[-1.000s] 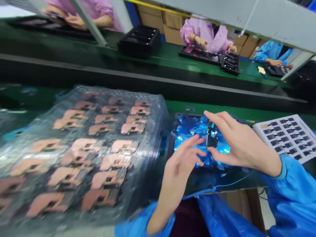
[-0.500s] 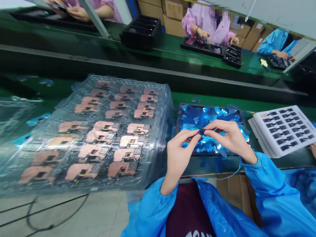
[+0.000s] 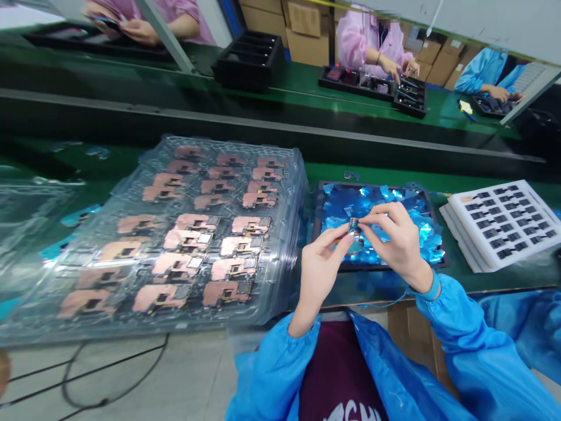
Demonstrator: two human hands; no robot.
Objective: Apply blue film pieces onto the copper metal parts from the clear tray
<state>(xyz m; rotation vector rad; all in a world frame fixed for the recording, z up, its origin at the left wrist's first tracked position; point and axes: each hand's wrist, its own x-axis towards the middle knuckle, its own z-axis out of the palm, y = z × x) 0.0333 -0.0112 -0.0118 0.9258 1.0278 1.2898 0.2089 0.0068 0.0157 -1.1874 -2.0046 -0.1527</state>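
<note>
My left hand (image 3: 323,266) and my right hand (image 3: 395,241) meet above a black tray (image 3: 316,234) heaped with shiny blue film scraps (image 3: 381,202). Both pinch a small dark component (image 3: 354,227) between thumb and fingertips, one from each side. A bit of blue film clings under the component. Blue sleeves cover both my arms.
A stack of clear plastic trays (image 3: 184,234) with several copper-coloured parts lies left of my hands. White sheets (image 3: 504,225) carrying small black parts lie to the right. Beyond a green conveyor (image 3: 307,93), people in pink and blue work over black trays (image 3: 249,58).
My hands have come together from apart and now both pinch the small component, held slightly higher over the tray. The view has steadied and shifted a little.
</note>
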